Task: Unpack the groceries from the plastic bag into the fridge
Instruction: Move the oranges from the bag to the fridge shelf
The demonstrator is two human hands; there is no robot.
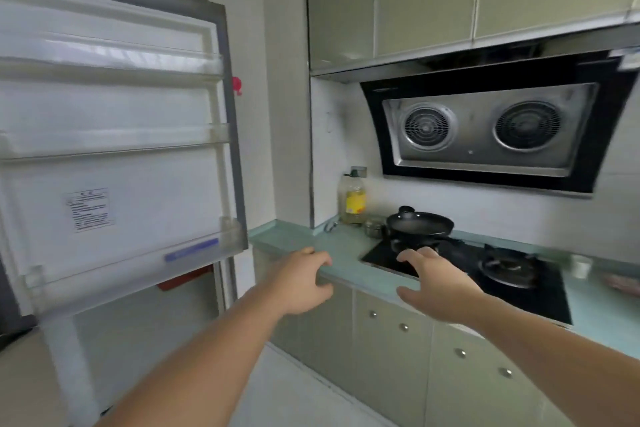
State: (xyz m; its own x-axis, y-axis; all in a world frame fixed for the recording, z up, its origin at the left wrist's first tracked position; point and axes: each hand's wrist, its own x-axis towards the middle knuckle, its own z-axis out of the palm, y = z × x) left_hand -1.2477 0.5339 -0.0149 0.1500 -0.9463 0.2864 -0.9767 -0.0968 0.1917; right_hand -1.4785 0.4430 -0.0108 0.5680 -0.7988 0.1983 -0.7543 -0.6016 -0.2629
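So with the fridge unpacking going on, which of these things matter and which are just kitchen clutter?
Part of the job: open fridge door with bare shelves; left hand and right hand, both empty. No bag in view.

Just lying about: oil bottle, frying pan, gas hob, range hood, small jar.

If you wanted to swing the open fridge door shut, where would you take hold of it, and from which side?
Grip the fridge door on its grey free vertical edge, coming from the right with the left hand. That edge lies farthest from the hinge and nearest the empty hand; the clear door shelves look too flimsy to push.
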